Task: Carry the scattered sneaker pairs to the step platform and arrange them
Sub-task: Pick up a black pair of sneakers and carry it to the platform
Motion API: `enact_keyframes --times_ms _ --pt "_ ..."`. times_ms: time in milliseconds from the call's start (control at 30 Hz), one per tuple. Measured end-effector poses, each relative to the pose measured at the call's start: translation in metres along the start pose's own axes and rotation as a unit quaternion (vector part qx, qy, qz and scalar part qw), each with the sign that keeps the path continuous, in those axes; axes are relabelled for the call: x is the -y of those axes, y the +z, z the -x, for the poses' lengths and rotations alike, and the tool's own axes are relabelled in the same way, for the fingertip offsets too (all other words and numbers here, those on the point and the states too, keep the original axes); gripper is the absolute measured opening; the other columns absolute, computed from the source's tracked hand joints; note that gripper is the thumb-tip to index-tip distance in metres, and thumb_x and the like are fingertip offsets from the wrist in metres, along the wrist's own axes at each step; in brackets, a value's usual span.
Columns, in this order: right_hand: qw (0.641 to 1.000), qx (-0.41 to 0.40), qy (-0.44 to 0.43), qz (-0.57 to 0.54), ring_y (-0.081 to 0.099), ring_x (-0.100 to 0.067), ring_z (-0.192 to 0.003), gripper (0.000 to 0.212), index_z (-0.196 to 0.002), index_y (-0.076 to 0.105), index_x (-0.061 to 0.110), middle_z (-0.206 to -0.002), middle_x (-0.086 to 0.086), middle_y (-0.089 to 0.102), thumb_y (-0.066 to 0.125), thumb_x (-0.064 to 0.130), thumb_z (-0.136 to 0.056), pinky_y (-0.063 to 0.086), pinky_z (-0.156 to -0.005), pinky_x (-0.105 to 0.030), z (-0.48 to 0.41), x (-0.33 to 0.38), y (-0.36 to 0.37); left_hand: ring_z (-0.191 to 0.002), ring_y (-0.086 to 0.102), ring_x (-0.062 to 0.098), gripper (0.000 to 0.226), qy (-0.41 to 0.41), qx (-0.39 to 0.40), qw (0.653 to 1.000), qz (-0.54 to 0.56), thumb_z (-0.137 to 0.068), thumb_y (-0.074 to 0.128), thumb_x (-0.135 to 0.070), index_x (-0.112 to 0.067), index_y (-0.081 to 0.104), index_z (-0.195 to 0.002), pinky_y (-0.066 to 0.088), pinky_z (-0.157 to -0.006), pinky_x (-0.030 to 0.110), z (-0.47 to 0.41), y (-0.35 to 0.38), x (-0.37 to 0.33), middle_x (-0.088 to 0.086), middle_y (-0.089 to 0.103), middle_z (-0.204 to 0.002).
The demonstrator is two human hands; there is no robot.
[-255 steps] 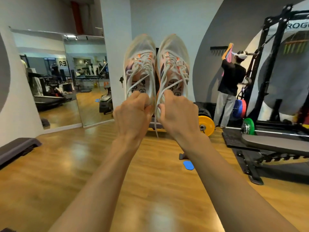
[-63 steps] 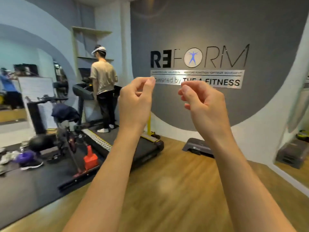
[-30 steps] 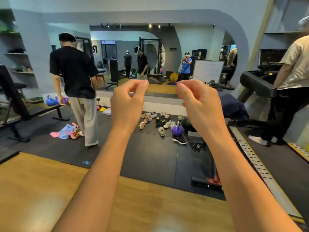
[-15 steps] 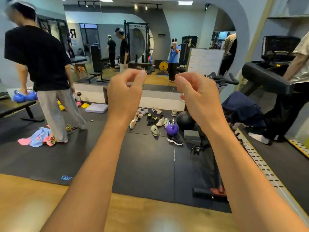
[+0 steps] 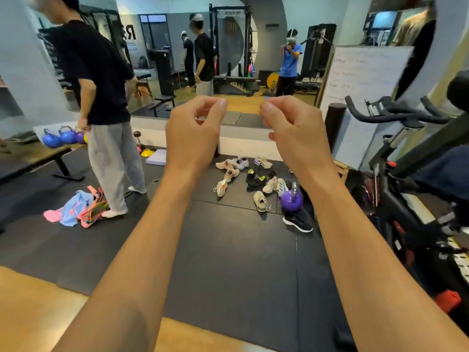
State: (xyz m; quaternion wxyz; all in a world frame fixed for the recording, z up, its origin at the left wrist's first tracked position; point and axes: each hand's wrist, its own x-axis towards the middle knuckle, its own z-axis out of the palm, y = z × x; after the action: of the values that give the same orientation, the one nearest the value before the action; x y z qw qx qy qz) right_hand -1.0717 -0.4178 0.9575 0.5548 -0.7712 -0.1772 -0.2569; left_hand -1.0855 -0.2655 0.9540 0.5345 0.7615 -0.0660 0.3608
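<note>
Both my hands are raised in front of me and hold nothing. My left hand has its fingers loosely curled, thumb near the index tip. My right hand is loosely curled the same way. Beyond them, several scattered sneakers lie on the black floor mat below a wall mirror. A beige sneaker and a black sneaker lie nearest to me. The step platform is out of view.
A purple kettlebell stands among the shoes. A person stands at the left next to a pile of coloured cloths and a bench. An exercise bike and a whiteboard fill the right side.
Earlier I held a pair of white sneakers; my hands are now empty. I have turned and walked closer to the scattered shoes, which look larger.
</note>
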Motion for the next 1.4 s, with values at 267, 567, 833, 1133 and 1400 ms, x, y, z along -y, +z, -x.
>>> enact_keyframes --times_ms 267,567,833,1133,1400 --pt "1.000 0.005 0.010 0.020 0.061 -0.003 -0.089 0.021 -0.106 0.068 0.017 -0.089 0.014 0.064 0.053 0.027 -0.096 0.055 -0.085 -0.035 -0.132 -0.097 0.092 -0.082 0.062 0.008 0.023 -0.010 0.011 1.000 0.014 -0.093 0.055 -0.032 -0.018 0.073 -0.098 0.054 -0.081 0.038 -0.132 0.045 0.134 -0.006 0.070 -0.088" --pt "0.996 -0.043 0.055 0.063 0.063 -0.005 -0.097 0.025 -0.111 0.067 0.016 -0.101 0.009 0.068 0.051 0.030 -0.096 0.054 -0.088 -0.039 -0.270 -0.191 0.153 -0.084 0.061 0.004 0.020 -0.020 0.093 0.994 0.052 -0.094 0.054 -0.031 -0.022 0.071 -0.097 0.052 -0.081 0.029 -0.289 0.121 0.238 -0.012 0.067 -0.087" --pt "0.994 -0.056 0.076 0.047 0.064 -0.006 -0.091 0.020 -0.102 0.069 0.017 -0.090 0.011 0.068 0.054 0.027 -0.094 0.054 -0.086 -0.041 -0.388 -0.306 0.201 -0.080 0.060 0.002 0.015 -0.042 0.124 0.989 0.065 -0.091 0.058 -0.032 -0.025 0.071 -0.092 0.051 -0.077 0.027 -0.390 0.207 0.343 -0.014 0.068 -0.084" --pt "0.992 -0.035 0.117 0.041 0.063 -0.005 -0.092 0.018 -0.101 0.068 0.021 -0.093 0.013 0.067 0.053 0.028 -0.093 0.054 -0.085 -0.038 -0.523 -0.419 0.254 -0.082 0.061 0.004 0.016 -0.062 0.130 0.989 0.030 -0.092 0.057 -0.031 -0.024 0.071 -0.094 0.049 -0.075 0.024 -0.513 0.287 0.440 -0.011 0.068 -0.087" --pt "0.985 -0.058 0.137 0.086 0.063 -0.004 -0.089 0.018 -0.103 0.067 0.019 -0.091 0.012 0.067 0.053 0.026 -0.095 0.054 -0.085 -0.038 -0.627 -0.516 0.289 -0.079 0.059 0.004 0.014 -0.077 0.152 0.985 0.041 -0.090 0.057 -0.030 -0.025 0.070 -0.091 0.051 -0.077 0.032 -0.612 0.358 0.549 -0.013 0.066 -0.082"
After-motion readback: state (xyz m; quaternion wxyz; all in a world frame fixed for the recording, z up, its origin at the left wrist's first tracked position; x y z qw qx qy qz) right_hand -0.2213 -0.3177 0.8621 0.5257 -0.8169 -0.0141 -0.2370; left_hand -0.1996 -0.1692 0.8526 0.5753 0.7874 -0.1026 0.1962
